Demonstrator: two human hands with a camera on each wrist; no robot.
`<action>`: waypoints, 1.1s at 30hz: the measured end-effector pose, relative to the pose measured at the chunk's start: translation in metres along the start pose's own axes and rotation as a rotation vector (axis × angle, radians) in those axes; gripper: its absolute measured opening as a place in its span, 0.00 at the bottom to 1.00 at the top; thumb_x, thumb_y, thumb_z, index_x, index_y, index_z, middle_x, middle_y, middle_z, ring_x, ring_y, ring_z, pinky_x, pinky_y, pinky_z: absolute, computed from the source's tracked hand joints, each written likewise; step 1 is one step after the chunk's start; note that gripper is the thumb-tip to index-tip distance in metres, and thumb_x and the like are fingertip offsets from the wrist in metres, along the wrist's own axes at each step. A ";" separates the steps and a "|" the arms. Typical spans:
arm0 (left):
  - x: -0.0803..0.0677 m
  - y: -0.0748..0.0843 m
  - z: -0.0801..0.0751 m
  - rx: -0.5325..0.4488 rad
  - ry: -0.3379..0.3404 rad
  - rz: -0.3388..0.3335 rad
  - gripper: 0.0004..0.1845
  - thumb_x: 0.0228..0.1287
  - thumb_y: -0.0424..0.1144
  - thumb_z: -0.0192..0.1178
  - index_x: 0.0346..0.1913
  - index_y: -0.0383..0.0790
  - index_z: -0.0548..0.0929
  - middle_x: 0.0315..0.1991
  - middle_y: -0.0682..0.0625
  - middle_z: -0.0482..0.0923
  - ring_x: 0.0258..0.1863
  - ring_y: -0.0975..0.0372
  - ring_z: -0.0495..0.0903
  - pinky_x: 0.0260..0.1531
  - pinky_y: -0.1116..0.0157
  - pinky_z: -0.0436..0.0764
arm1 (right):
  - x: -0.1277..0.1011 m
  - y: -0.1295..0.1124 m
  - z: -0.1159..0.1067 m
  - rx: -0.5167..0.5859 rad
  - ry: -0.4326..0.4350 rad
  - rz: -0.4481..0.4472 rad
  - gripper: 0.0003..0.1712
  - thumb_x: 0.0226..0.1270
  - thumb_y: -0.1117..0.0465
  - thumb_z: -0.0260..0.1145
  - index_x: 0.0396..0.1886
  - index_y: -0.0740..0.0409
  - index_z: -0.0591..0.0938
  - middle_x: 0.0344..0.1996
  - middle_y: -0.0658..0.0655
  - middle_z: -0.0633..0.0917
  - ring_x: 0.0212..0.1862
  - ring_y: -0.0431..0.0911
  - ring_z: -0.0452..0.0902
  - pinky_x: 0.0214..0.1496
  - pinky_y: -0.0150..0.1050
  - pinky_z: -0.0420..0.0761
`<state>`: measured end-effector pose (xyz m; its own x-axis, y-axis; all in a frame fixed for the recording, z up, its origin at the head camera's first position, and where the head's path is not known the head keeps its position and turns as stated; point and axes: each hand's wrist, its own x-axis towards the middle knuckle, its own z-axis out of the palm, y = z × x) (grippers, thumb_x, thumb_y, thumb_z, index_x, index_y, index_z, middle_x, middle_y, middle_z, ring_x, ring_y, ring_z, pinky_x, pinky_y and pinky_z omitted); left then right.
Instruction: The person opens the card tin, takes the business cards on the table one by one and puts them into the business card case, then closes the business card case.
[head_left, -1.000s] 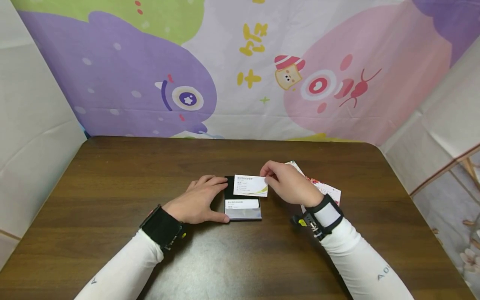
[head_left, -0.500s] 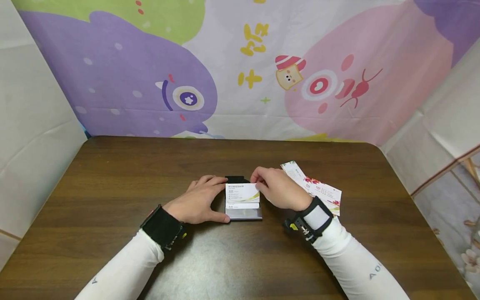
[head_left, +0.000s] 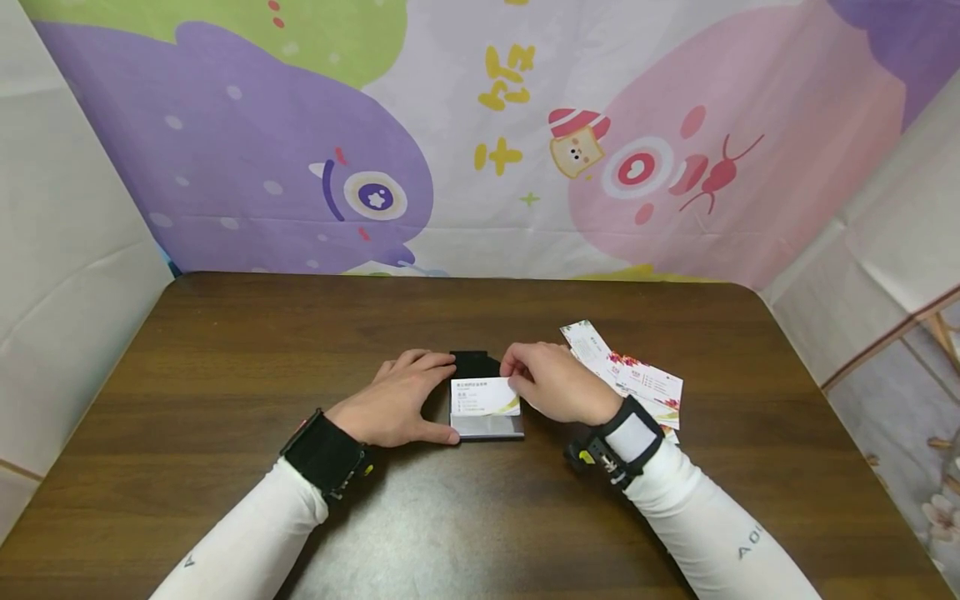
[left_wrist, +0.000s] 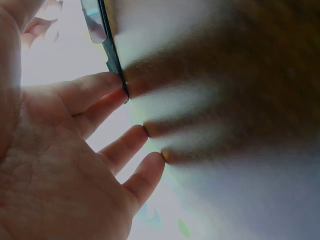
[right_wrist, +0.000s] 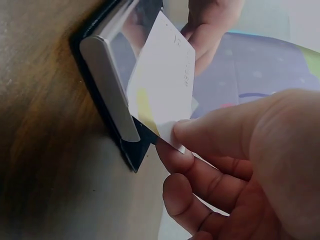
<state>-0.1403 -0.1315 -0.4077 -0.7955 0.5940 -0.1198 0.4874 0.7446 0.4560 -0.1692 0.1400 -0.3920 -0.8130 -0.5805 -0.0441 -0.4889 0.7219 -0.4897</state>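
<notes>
A white business card [head_left: 480, 397] with a yellow-green curve is partly in the silvery pocket of a card case [head_left: 487, 427], whose black flap [head_left: 472, 363] lies spread out at the back. My right hand [head_left: 561, 383] pinches the card's right corner between thumb and forefinger. In the right wrist view the card [right_wrist: 165, 75] slants into the pocket's opening. My left hand [head_left: 397, 400] rests at the case's left side, thumb near its lower corner and fingertips by the flap. The left wrist view shows those fingers extended, some touching the case edge [left_wrist: 114, 60], others the tabletop.
More printed cards [head_left: 633, 375] with red flowers lie overlapping on the brown table [head_left: 300, 317], just beyond my right wrist. A cartoon-patterned cloth [head_left: 465, 208] hangs behind the table's back edge, with pale cloth at both sides.
The right hand has brought the card left and down from above the flap and slid it into the pocket, covering the card there. The left hand has stayed put.
</notes>
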 end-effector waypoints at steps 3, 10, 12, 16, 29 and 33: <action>0.000 0.000 0.000 0.002 0.001 0.000 0.53 0.60 0.64 0.75 0.79 0.36 0.70 0.80 0.44 0.63 0.79 0.45 0.57 0.71 0.35 0.61 | -0.001 0.001 0.002 -0.006 -0.005 -0.012 0.06 0.75 0.66 0.65 0.41 0.51 0.85 0.31 0.44 0.82 0.35 0.41 0.76 0.45 0.44 0.76; 0.000 -0.001 0.001 0.009 0.007 0.005 0.53 0.60 0.65 0.75 0.79 0.36 0.71 0.80 0.44 0.64 0.79 0.45 0.57 0.71 0.35 0.61 | -0.003 0.001 0.005 -0.017 -0.017 -0.026 0.05 0.74 0.65 0.66 0.40 0.51 0.86 0.30 0.44 0.81 0.35 0.42 0.75 0.44 0.43 0.76; 0.000 -0.001 0.001 0.013 0.007 0.007 0.53 0.60 0.65 0.75 0.79 0.36 0.71 0.80 0.44 0.64 0.79 0.45 0.57 0.71 0.35 0.61 | -0.003 0.001 0.006 -0.021 -0.021 -0.024 0.04 0.74 0.64 0.67 0.41 0.50 0.86 0.30 0.43 0.81 0.36 0.42 0.75 0.44 0.43 0.75; 0.000 -0.001 0.001 0.014 0.005 0.013 0.52 0.60 0.65 0.74 0.79 0.35 0.71 0.80 0.44 0.64 0.79 0.45 0.57 0.71 0.35 0.61 | -0.005 0.002 0.007 -0.021 -0.030 -0.020 0.04 0.74 0.63 0.67 0.41 0.50 0.86 0.31 0.43 0.81 0.36 0.43 0.75 0.44 0.43 0.75; 0.001 -0.001 0.002 0.023 0.022 0.024 0.52 0.59 0.64 0.76 0.77 0.34 0.72 0.79 0.44 0.65 0.78 0.45 0.59 0.71 0.37 0.62 | -0.010 0.002 0.012 -0.071 -0.041 -0.038 0.03 0.73 0.62 0.70 0.42 0.49 0.88 0.36 0.45 0.82 0.42 0.44 0.75 0.48 0.48 0.73; 0.001 -0.001 0.002 0.022 0.023 0.025 0.52 0.59 0.64 0.76 0.77 0.34 0.72 0.80 0.44 0.65 0.78 0.45 0.59 0.71 0.37 0.62 | -0.011 0.001 0.013 -0.080 -0.044 -0.038 0.03 0.73 0.61 0.70 0.42 0.49 0.88 0.39 0.46 0.82 0.45 0.45 0.75 0.50 0.49 0.73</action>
<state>-0.1403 -0.1310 -0.4098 -0.7909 0.6056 -0.0877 0.5152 0.7363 0.4388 -0.1571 0.1422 -0.4034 -0.7797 -0.6227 -0.0659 -0.5441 0.7258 -0.4209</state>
